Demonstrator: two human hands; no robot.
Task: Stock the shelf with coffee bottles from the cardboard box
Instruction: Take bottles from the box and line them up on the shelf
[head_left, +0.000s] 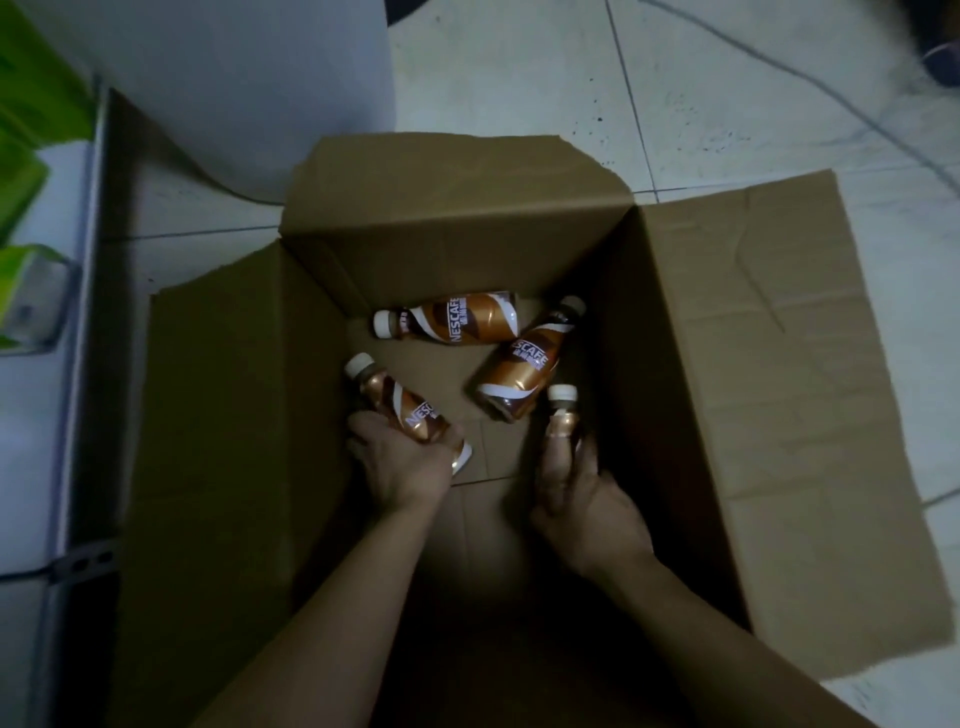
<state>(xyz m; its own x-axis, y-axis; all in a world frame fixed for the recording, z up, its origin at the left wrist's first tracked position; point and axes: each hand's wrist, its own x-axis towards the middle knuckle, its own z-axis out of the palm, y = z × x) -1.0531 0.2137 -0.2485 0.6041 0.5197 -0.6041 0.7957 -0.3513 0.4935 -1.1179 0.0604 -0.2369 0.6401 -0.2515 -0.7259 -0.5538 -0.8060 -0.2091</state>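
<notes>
Four coffee bottles left in the cardboard box (753, 364), so nearly done I guess. Left hand (402, 460) grips one bottle (410, 408), right hand (582, 499) another (563, 415); two more (457, 318) lie loose. Shelf's out of view.

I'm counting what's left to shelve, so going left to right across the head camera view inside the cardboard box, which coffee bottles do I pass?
Bottle in the left hand → bottle lying on its side at the back → tilted loose bottle → bottle in the right hand.
</notes>
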